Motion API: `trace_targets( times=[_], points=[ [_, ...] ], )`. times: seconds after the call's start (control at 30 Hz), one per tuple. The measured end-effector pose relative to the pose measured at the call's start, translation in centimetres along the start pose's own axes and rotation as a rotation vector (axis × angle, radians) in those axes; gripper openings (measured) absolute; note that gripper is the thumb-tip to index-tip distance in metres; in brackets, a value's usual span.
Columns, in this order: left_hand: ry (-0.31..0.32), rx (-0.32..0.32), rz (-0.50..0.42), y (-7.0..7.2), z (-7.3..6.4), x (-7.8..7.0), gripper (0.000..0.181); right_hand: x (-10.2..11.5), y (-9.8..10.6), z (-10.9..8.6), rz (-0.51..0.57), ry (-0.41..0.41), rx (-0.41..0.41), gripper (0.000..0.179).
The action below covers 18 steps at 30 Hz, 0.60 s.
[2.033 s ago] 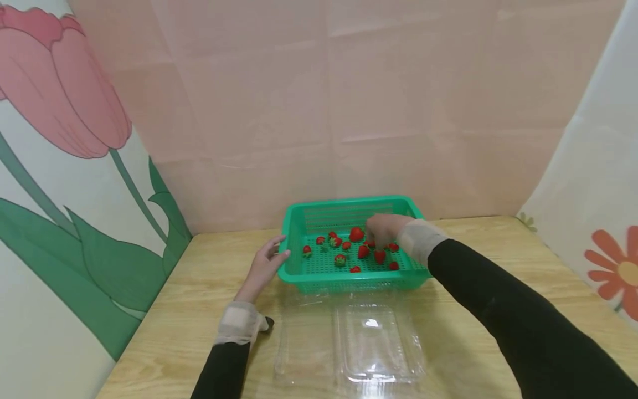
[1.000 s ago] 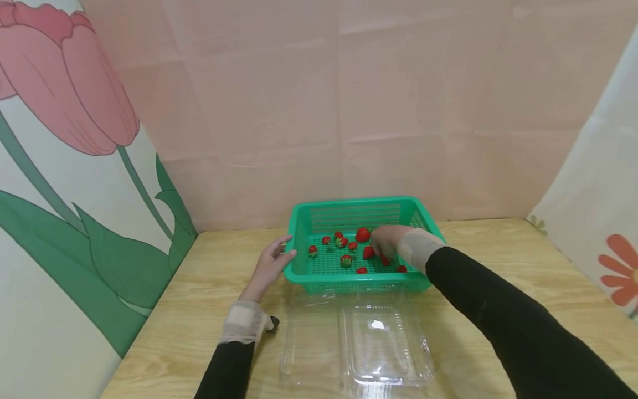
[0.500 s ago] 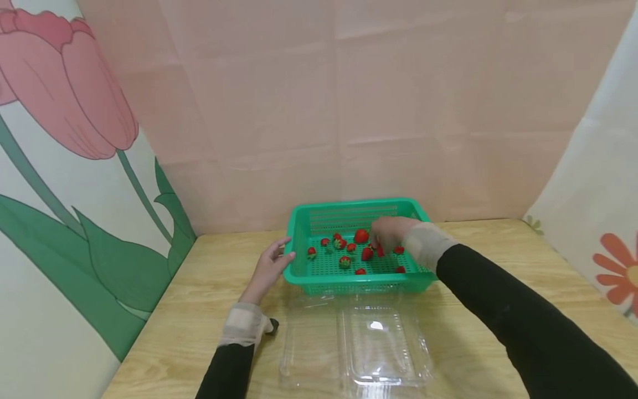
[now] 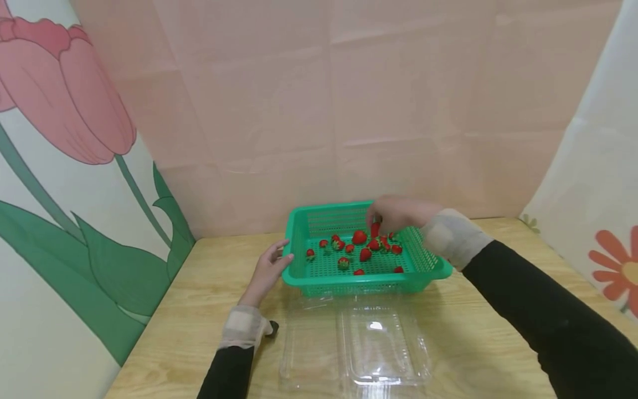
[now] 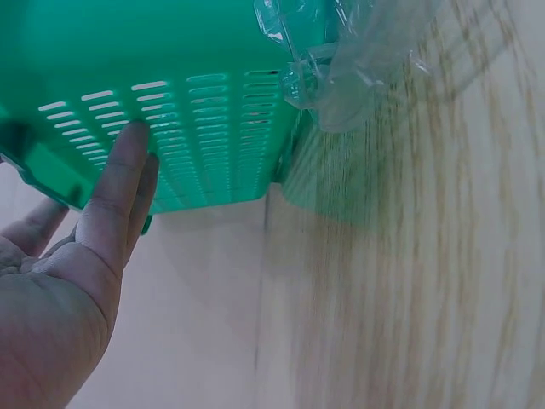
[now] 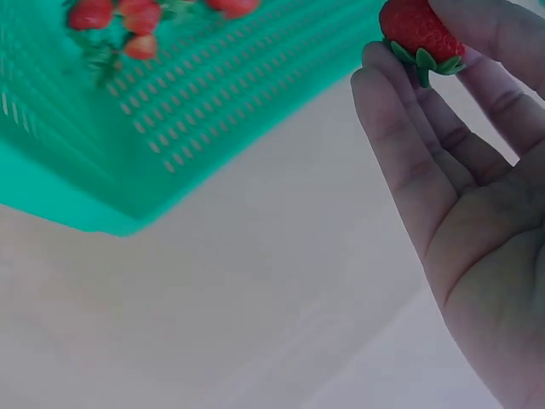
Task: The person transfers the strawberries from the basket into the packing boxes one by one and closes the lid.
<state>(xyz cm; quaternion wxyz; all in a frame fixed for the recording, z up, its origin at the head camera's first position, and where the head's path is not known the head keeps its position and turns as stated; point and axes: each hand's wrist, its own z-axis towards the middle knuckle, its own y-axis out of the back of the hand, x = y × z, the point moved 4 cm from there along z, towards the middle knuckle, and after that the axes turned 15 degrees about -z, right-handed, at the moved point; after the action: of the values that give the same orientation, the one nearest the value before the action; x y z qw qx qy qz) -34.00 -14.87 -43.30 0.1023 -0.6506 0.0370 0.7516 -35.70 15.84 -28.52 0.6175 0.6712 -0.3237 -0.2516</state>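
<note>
Between the thumb and fingers of my right hand a red strawberry with a green leafy cap is pinched. That hand is raised over the back right part of a green plastic basket. Several more strawberries lie scattered on the basket's slotted floor, most of them toward the right. At the basket's left end is my left hand; in the left wrist view its extended fingers rest against the slotted outer wall.
A clear plastic clamshell box lies unfolded on the wooden table, just in front of the basket. Behind the table rises a pink sheet. Flower-printed panels stand at the left and right.
From low among the strawberries, my right hand has risen and shifted slightly right, with one strawberry now in its fingertips. My left hand stays at the basket's left end.
</note>
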Motion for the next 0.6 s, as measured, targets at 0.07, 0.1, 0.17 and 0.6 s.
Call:
trace_targets(
  times=[0.07, 0.1, 0.17, 0.6],
  points=[
    [-0.005, -0.005, 0.003, 0.1, 0.2, 0.4, 0.050, -0.3, 0.0, 0.3, -0.030, 0.000, 0.009, 0.022],
    [-0.005, -0.004, 0.006, 0.1, 0.2, 0.4, 0.050, -0.1, 0.3, 0.1, -0.044, 0.012, -0.002, 0.021],
    [-0.008, -0.001, 0.011, 0.1, 0.2, 0.4, 0.049, 0.7, 0.8, -0.8, -0.058, 0.045, -0.040, 0.019],
    [-0.018, -0.014, 0.030, 0.2, 0.0, -0.1, 0.049, 7.6, -0.6, -5.6, -0.024, 0.202, -0.120, 0.023]
  ],
)
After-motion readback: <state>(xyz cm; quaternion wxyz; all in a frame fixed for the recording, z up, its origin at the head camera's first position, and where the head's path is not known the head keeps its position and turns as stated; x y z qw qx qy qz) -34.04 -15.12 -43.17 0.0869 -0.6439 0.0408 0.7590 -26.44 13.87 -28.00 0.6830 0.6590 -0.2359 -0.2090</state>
